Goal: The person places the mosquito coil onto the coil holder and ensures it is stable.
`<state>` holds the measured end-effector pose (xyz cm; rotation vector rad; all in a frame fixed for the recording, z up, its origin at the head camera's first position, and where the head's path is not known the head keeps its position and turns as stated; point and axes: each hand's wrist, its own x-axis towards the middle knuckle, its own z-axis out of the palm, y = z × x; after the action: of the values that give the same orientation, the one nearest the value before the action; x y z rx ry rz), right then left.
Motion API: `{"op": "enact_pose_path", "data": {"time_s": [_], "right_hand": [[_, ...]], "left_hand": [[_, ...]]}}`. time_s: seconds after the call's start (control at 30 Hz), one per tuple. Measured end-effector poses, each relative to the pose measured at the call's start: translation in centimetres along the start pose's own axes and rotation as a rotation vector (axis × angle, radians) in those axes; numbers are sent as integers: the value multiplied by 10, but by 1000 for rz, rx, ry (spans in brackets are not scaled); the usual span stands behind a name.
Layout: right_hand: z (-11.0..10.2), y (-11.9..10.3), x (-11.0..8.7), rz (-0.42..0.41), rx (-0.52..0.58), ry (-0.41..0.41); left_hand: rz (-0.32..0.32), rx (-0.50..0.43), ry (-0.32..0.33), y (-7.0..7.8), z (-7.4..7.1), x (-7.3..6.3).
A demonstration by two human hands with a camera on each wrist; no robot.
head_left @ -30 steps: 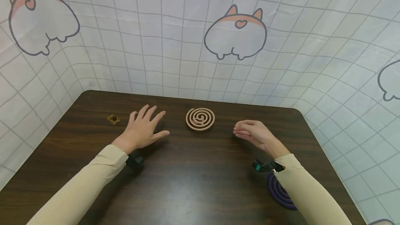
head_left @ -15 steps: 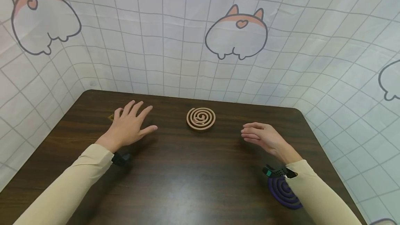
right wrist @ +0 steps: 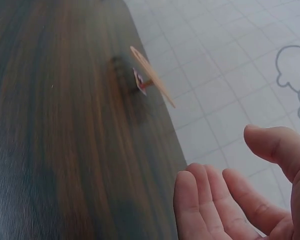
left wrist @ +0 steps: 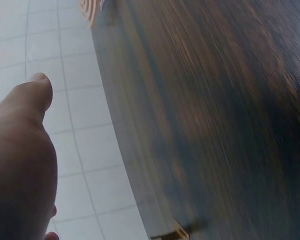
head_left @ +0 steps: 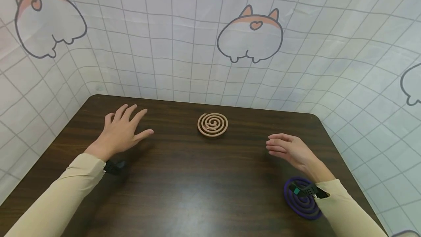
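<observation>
A beige mosquito coil [head_left: 213, 124] sits near the table's back edge, between the two hands. In the right wrist view it is raised on a small metal stand [right wrist: 140, 82]. My left hand [head_left: 120, 131] hovers over the back left, fingers spread and holding nothing. A small gold stand [left wrist: 175, 234] shows at the bottom of the left wrist view; the left hand hides it in the head view. Over the right side, my right hand [head_left: 294, 151] has its fingers together and loosely bent, with nothing in it. Beneath the right wrist lies a flat purple mosquito coil [head_left: 300, 207].
The dark wooden table [head_left: 194, 178] has rounded back corners. Behind and beside it hangs a white grid-patterned curtain [head_left: 184, 46] printed with cartoon animals. Each wrist wears a black band, such as the right wristband [head_left: 307, 190].
Both hands have moved apart, the left one leftward until it covers the small gold stand, the right one rightward and slightly nearer. Both coils stay in place; more of the purple one shows.
</observation>
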<state>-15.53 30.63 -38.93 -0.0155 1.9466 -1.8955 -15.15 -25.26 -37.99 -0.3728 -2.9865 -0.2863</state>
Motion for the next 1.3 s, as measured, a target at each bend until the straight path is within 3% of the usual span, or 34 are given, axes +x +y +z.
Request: {"op": "enact_pose_path", "data": {"time_s": [0.47, 0.77, 1.3], "right_hand": [[-28, 8, -31, -25, -90, 34], [-43, 17, -48, -20, -244, 63], [-56, 29, -73, 63, -482, 113]], "left_hand": [[-39, 21, -2, -36, -1, -19], [-71, 20, 9, -59, 5, -27], [-147, 5, -114, -89, 19, -30]]}}
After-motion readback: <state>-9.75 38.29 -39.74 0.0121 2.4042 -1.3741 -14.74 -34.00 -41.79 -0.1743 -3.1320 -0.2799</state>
